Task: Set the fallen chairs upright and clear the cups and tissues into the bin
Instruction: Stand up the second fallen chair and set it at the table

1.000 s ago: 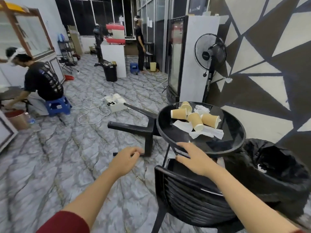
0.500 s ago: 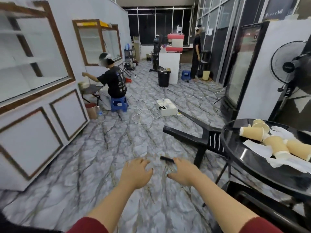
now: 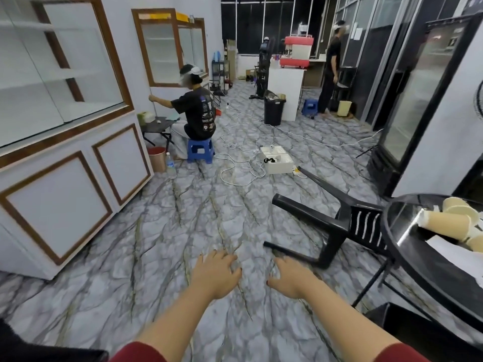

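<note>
A black plastic chair [image 3: 329,220] lies on its side on the marble floor, legs pointing left, beside the round black table [image 3: 418,259]. Tipped tan paper cups [image 3: 444,223] and white tissues [image 3: 454,246] lie on the table at the right edge. My left hand [image 3: 217,273] is held out over the floor, palm down, fingers apart, holding nothing. My right hand [image 3: 290,275] is also empty and spread, just short of the fallen chair's nearest leg. A second black chair's back [image 3: 418,333] shows at the bottom right.
White cabinets [image 3: 65,165] line the left wall. A person sits on a blue stool [image 3: 200,150]; another stands at the back right. White cables and a white box [image 3: 277,159] lie on the floor. A black bin [image 3: 273,111] stands by a white counter. A glass-door fridge [image 3: 418,100] stands right.
The view swung left, away from the table and bin. My right hand left the upright chair's back, and both hands now hover side by side near the fallen chair's leg.
</note>
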Available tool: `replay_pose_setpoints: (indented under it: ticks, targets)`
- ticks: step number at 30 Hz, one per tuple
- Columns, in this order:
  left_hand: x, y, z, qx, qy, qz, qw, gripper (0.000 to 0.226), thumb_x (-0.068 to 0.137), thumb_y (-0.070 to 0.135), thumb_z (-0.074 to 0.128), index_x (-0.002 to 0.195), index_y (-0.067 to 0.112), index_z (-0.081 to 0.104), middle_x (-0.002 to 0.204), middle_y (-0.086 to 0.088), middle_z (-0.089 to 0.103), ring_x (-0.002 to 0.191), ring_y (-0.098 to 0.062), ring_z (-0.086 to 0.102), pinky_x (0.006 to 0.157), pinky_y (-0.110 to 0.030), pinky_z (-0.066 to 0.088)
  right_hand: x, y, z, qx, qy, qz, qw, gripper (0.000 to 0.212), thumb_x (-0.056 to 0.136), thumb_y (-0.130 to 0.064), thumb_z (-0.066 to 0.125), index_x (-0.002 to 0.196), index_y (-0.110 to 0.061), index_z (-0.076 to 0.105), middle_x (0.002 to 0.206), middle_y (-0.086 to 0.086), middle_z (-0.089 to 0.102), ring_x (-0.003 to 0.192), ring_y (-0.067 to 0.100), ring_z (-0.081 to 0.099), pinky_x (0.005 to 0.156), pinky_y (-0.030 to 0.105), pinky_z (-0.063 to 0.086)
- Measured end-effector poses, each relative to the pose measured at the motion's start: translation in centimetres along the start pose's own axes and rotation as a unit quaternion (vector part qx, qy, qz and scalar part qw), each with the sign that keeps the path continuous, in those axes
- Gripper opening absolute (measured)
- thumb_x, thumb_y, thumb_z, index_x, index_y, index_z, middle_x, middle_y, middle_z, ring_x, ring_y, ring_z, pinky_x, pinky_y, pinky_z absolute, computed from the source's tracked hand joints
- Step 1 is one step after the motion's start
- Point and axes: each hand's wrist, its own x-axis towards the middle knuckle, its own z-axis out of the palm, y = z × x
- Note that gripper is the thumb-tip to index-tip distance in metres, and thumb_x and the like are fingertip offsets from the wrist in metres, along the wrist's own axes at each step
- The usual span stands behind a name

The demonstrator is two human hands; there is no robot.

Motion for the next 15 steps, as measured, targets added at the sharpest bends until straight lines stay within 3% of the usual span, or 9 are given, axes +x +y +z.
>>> replay_pose_setpoints:
  ticks: [5,15]
  targets:
    - [6.6,0.1,0.3,-0.011,-0.037,-0.01,0.999,0.053,0.093,0.051,0.024,0.142,0.029,0.03,0.154,0.002,0.023,0.142,-0.021,0.017,0.116,-0.049,0.012,5.7,2.6,-1.8,0.003,-0.029,0.009,1.0,0.08,0.083,-0.058,0.042,0.149,-0.024,0.013,0.157,0.008,0.019,0.142,0.028,0.021,0.115,0.04,0.023]
    - [18.3,0.6,-2.3,-0.014,-0.064,-0.021,0.998,0.052,0.094,0.048,0.026,0.142,0.028,0.029,0.152,0.002,0.027,0.141,-0.019,0.018,0.116,-0.049,0.01,17.1,5.3,-7.6,0.011,-0.069,0.013,0.997,0.076,0.086,-0.055,0.044,0.148,-0.02,0.018,0.154,0.011,0.023,0.141,0.028,0.023,0.112,0.039,0.026]
